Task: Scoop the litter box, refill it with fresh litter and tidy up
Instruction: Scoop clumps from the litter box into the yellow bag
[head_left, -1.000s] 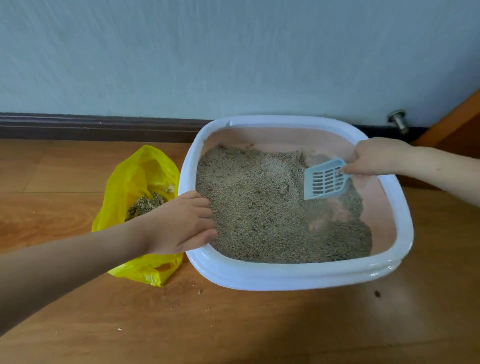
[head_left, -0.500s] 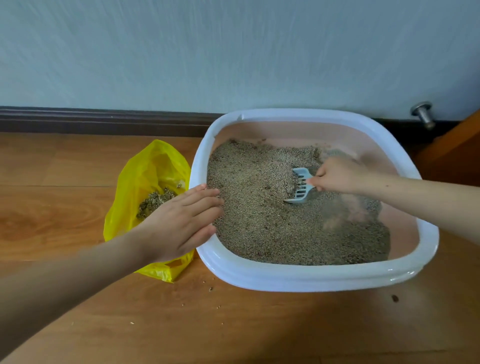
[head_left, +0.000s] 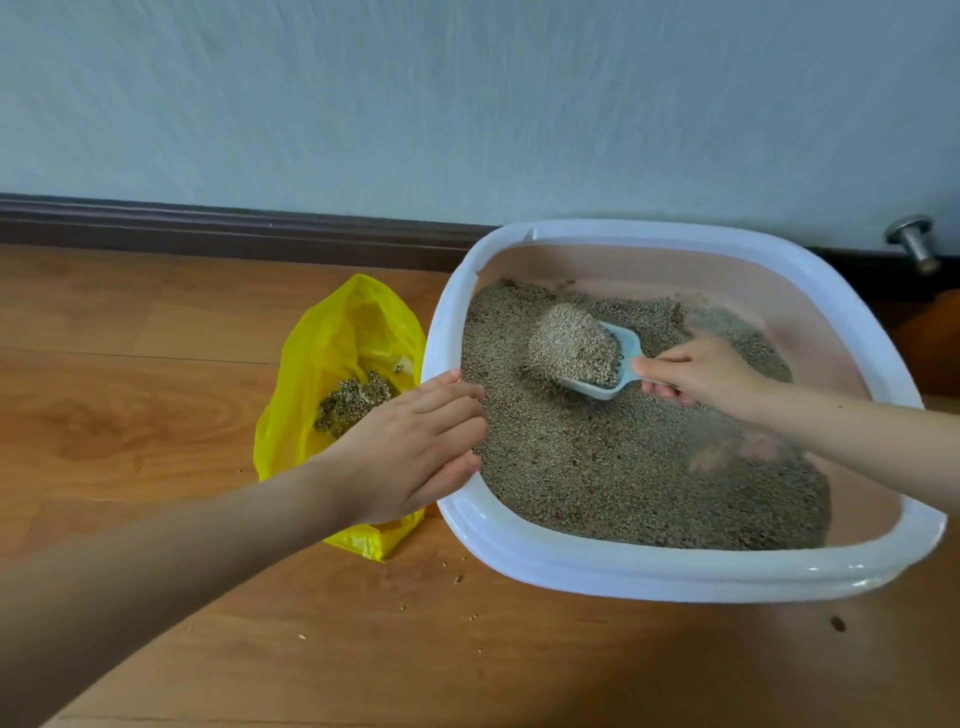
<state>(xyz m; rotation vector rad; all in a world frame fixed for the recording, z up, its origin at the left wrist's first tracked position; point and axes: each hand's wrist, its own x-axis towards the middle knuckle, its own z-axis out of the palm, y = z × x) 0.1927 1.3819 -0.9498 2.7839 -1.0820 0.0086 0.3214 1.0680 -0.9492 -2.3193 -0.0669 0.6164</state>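
— What is the right hand (head_left: 698, 371) doing?

— It sits right of centre in the frame, over the litter, fingers curled round the handle of the pale blue scoop (head_left: 610, 364). The scoop's bowl points toward the upper left and carries a heaped mound of litter (head_left: 571, 348), raised just above the bed.

— And the left hand (head_left: 415, 441)?

— Its forearm reaches in from the lower left. The fingers are straight and close together, lying across the left rim of the litter box (head_left: 597, 564) with the fingertips over the edge of the litter. It grips nothing; it only rests there.

— Where is the box itself?

— On the wooden floor (head_left: 156, 364), filling the centre right of the frame. White rim, pinkish inner wall, grey-brown litter (head_left: 623, 467) spread over most of the bottom, thin at the right where the pink base shows through.

— What crowds its edges?

— A yellow bag (head_left: 337, 353) lies open just beside the left rim, partly under the left hand, with a clump of scooped waste (head_left: 356, 400) inside. The far rim is near the dark skirting board (head_left: 208, 223) at the foot of the wall. A metal door stop (head_left: 911, 241) stands at the upper right, with a brown wooden edge below it.

— Open room?

— Bare floor along the lower frame and the left, dotted with a few stray grains (head_left: 457, 579) near the bag.
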